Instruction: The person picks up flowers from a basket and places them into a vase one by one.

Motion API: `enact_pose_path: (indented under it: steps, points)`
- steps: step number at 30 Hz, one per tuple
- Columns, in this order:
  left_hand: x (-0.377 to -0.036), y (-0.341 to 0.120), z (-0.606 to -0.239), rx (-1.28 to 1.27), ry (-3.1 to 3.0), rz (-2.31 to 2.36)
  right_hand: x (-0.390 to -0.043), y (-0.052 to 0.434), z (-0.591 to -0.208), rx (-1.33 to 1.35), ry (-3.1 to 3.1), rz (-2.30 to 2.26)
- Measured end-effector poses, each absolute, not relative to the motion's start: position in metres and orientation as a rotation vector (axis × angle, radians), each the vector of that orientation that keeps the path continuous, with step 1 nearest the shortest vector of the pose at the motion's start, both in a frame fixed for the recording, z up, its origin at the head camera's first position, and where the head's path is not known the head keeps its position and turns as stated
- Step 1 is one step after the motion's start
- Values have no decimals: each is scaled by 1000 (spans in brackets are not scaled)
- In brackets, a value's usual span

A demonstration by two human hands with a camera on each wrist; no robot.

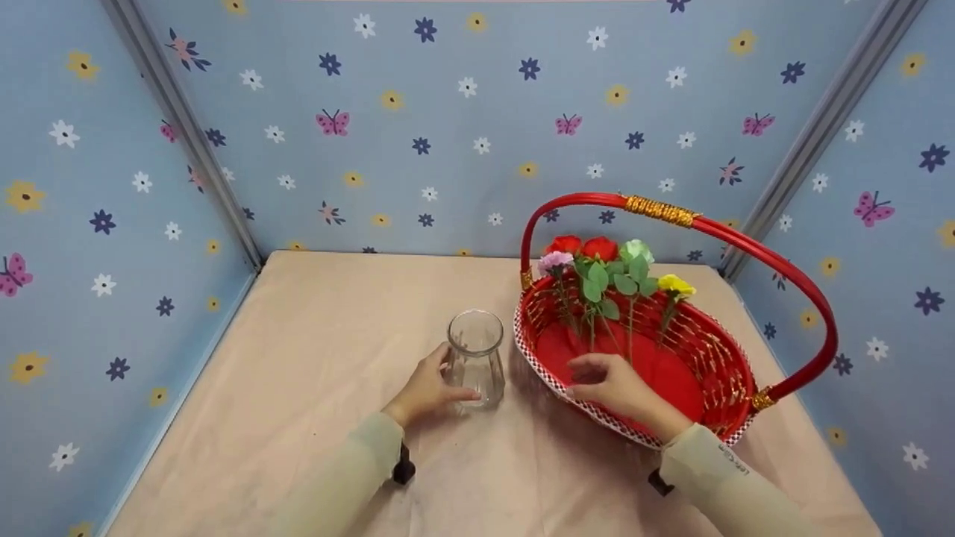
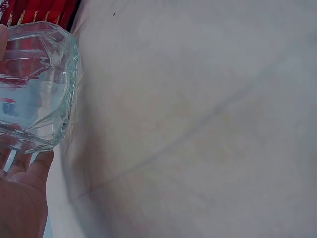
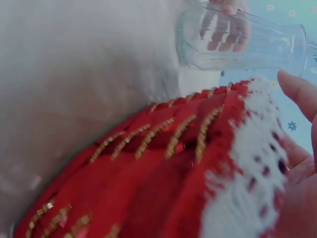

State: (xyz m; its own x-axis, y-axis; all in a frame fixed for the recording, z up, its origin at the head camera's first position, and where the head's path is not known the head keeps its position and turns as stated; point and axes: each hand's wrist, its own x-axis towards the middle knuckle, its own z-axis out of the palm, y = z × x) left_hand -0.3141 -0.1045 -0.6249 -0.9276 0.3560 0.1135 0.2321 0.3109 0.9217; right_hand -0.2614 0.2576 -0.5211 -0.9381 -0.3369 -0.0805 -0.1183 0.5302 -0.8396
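A clear glass vase (image 1: 477,365) with a flared rim stands upright on the cloth. My left hand (image 1: 427,391) holds it from the left, with the thumb in front and the fingers behind. In the left wrist view the vase's faceted base (image 2: 37,99) lies near the fingertips. My right hand (image 1: 612,388) hovers at the near rim of a red woven basket (image 1: 541,358), fingers bent and thumb apart, with nothing visible in its grasp. Artificial flowers lean inside the basket: red roses (image 1: 599,248), a pink carnation (image 1: 556,261), a pale green bloom (image 1: 636,251) and a yellow flower (image 1: 677,285).
The basket's tall red handle (image 1: 783,265) arches over the flowers, wrapped in gold at the top. A pale pink cloth (image 1: 313,321) covers the table. Blue patterned panels (image 1: 448,149) stand behind and on both sides.
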Motion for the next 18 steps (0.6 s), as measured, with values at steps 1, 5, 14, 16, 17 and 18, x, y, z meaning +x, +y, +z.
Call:
enact_pose_path:
  steps: [1, 5, 14, 16, 17, 18]
  points:
    - [-314, -105, -625, 560, 2457, 1691, -262, 259, -519, -376, 2542, -1364]
    - [-314, -106, -626, 580, 2484, 1675, -264, 265, -509, -339, 2549, -1382]
    - [-314, -105, -628, 561, 2484, 1688, -271, 282, -484, -285, 2576, -1402]
    - [-314, -105, -627, 552, 2484, 1684, -273, 285, -479, -284, 2583, -1401]
    - [-314, -105, -627, 547, 2484, 1681, -274, 287, -476, -284, 2589, -1398]
    - [-314, -105, -627, 545, 2485, 1680, -274, 287, -474, -277, 2593, -1397]
